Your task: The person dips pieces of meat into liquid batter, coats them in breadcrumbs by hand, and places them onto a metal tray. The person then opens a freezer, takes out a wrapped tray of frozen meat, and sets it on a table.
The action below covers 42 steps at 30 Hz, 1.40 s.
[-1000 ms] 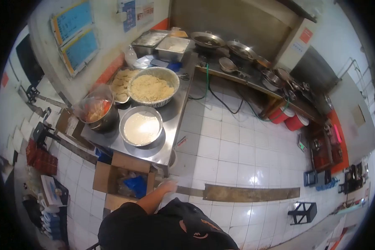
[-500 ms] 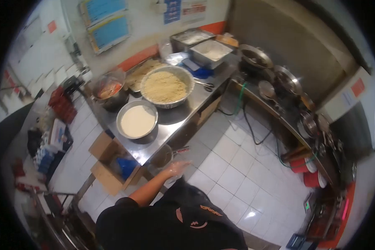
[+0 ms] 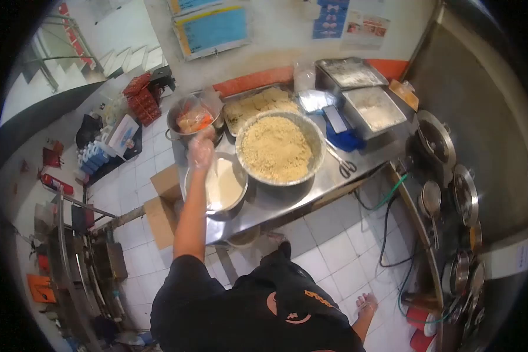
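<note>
My left hand (image 3: 201, 152), in a clear plastic glove, reaches over the bowl of pale batter (image 3: 227, 183). Its blurred fingertips are close to a metal pot (image 3: 176, 132) holding a plastic bag with orange and pale food (image 3: 195, 119). Whether those fingers grip anything cannot be made out. To the right of the batter stands a large metal bowl (image 3: 318, 162) heaped with yellowish crumbs (image 3: 276, 148). My right hand (image 3: 366, 304), also gloved, hangs low by my side over the tiled floor, fingers loosely apart and holding nothing.
Behind the bowls lies a tray of flat breaded pieces (image 3: 258, 108). Scissors (image 3: 345, 167), a phone (image 3: 334, 119) and a metal pan of white powder (image 3: 374, 112) are on the steel table (image 3: 258, 212). A cardboard box (image 3: 160, 220) sits below; pans (image 3: 437, 141) line the right counter.
My left hand has moved from beside my waist up and forward over the batter bowl. My right hand has come into view. The camera has turned and moved closer to the table.
</note>
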Tool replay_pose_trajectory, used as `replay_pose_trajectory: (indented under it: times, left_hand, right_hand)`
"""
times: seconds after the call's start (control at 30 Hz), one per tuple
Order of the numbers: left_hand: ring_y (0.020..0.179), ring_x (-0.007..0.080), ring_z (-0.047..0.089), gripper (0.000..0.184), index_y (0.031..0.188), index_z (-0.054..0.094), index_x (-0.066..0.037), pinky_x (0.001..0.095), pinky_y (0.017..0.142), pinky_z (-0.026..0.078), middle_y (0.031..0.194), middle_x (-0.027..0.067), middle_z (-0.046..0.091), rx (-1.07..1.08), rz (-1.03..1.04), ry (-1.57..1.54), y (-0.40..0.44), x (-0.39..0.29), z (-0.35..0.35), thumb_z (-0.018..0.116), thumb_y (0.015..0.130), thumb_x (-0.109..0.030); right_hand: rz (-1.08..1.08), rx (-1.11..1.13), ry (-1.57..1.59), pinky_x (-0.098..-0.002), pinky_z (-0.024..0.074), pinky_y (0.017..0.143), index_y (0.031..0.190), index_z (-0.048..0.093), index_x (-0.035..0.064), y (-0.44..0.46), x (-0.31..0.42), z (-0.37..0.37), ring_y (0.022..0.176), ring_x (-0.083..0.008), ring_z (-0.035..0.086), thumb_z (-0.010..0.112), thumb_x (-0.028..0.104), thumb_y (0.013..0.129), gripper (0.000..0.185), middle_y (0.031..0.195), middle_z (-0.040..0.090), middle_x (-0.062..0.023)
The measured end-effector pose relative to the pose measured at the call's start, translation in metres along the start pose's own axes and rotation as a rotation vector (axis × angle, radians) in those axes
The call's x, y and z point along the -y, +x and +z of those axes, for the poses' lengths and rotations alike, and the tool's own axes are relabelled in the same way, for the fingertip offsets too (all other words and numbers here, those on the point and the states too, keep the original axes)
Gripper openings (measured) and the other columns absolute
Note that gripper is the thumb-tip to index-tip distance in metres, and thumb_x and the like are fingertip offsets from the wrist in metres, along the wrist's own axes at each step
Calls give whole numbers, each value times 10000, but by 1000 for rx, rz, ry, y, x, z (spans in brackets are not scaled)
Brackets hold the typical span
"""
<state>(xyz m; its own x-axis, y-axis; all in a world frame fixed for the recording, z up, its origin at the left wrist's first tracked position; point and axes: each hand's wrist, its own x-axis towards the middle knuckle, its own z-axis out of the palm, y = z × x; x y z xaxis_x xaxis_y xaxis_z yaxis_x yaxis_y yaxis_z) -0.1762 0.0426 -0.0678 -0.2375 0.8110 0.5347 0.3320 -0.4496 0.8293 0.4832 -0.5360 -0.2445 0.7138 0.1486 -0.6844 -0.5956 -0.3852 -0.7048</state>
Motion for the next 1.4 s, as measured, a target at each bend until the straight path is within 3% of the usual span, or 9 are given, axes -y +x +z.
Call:
replay_pose_trajectory:
  times: [0.07,0.13,0.33,0.53,0.63,0.83,1.1,1.2,1.4]
  left_hand:
    - [977,209,666,303,1166,702,-17,339,910,526,1054,104,718,-111,-80,296,66,53,-6,599,881,-7]
    - [958,226,671,293,1169,694,-35,348,905,529,1047,101,718,-170,-135,418,117,103,-7,612,888,-51]
    - [955,246,665,291,1145,678,-61,374,902,501,1063,96,708,88,-600,460,159,100,10,572,963,-262]
    - [1093,349,654,361,1231,656,-115,436,970,484,1147,161,695,375,-270,1379,149,35,57,533,960,-319]
    - [1110,397,637,331,1183,687,-131,474,936,501,1258,175,650,224,-404,1253,133,71,42,585,922,-308]
    - [1068,325,682,417,1282,665,-143,403,897,518,1220,144,696,119,-570,1104,135,68,36,647,918,-347]
    - [1126,284,672,572,1386,605,-157,363,955,493,1268,120,692,-34,-706,925,145,79,-12,702,878,-399]
    - [1154,250,647,466,1321,630,-33,331,968,481,1306,152,663,-29,-583,1014,157,92,-25,657,953,-319]
    - [1178,355,629,486,1260,652,-29,427,978,489,1303,181,650,205,-444,1469,222,143,-48,655,901,-357]
  right_hand:
    - [58,9,-96,-385,516,659,1326,485,11,12,33,40,896,-295,633,509,279,1015,411,1237,605,-154]
    - [-22,149,-65,-447,514,875,1429,445,10,44,48,65,1102,-354,598,563,230,986,508,1323,579,-184]
    - [-284,430,-275,-319,539,787,1314,577,32,-1,195,261,966,-226,648,718,238,915,471,1166,683,-137]
    - [-919,659,-667,-368,500,969,1235,661,44,2,263,458,1081,-268,650,685,71,863,375,1142,694,-132]
    - [-1294,757,-926,-416,512,943,1237,667,47,17,279,520,1034,-324,654,673,39,807,430,1095,683,-176]
    - [-1483,851,-1137,-469,528,818,1153,701,61,19,305,553,889,-373,645,738,127,732,428,965,657,-186]
    - [-1392,960,-1309,-491,506,723,1219,633,66,16,333,564,779,-372,647,732,144,732,504,849,656,-195]
    - [-1380,934,-1266,-497,510,738,1281,628,77,15,338,567,756,-394,645,708,129,748,541,833,671,-206]
    - [-1008,1082,-1423,-465,524,901,1400,563,82,21,346,558,986,-407,671,686,130,756,657,1074,703,-240]
